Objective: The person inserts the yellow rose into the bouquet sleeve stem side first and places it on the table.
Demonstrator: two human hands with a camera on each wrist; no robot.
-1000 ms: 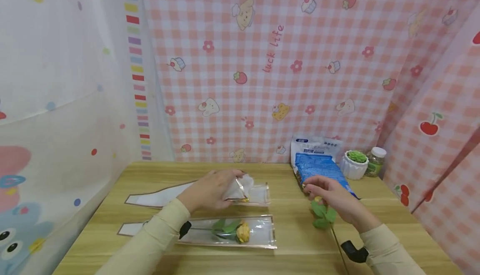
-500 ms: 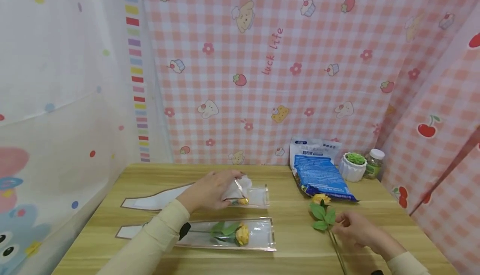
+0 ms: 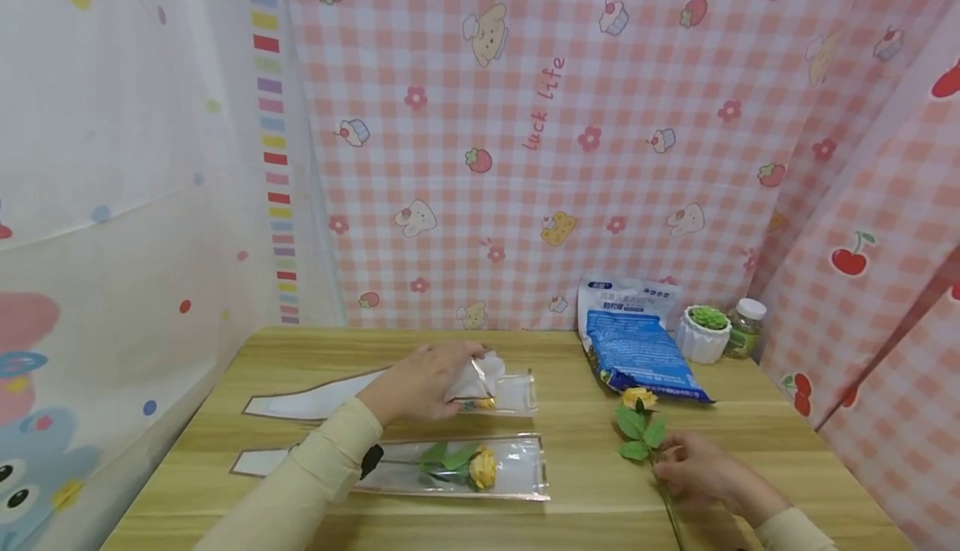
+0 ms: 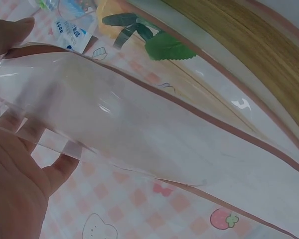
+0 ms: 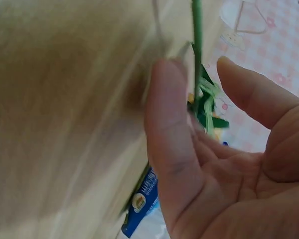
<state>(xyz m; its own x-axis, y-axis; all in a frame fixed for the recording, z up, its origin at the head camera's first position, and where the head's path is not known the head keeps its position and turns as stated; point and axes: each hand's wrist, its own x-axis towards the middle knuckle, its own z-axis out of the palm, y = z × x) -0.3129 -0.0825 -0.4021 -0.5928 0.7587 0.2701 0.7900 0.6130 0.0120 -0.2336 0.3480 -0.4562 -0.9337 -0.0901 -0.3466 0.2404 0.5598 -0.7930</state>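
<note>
My left hand (image 3: pixel 431 376) holds the wide mouth of a white-backed clear flower sleeve (image 3: pixel 322 397), fingers and thumb at its film. In the left wrist view, the sleeve (image 4: pixel 139 124) bulges apart, with a yellow bloom and green leaf (image 4: pixel 169 47) past its edge. On the right, a yellow rose (image 3: pixel 639 399) lies with its stem (image 3: pixel 670 509) toward the front edge. Beside that stem is my right hand (image 3: pixel 705 468). In the right wrist view the stem (image 5: pixel 197 40) passes between thumb and fingers, which stand apart.
Nearer the front lies another sleeve (image 3: pixel 525 468) with a yellow rose (image 3: pixel 483 468) inside. At the back right stand a blue and white bag (image 3: pixel 637 343), a potted succulent (image 3: pixel 705 334) and a lidded jar (image 3: pixel 745 330). Patterned cloth (image 3: pixel 450 201) hangs behind the table.
My right hand has come away from the rose's bloom, moved down toward the front, then closer in to the stem. My left hand stays on the sleeve.
</note>
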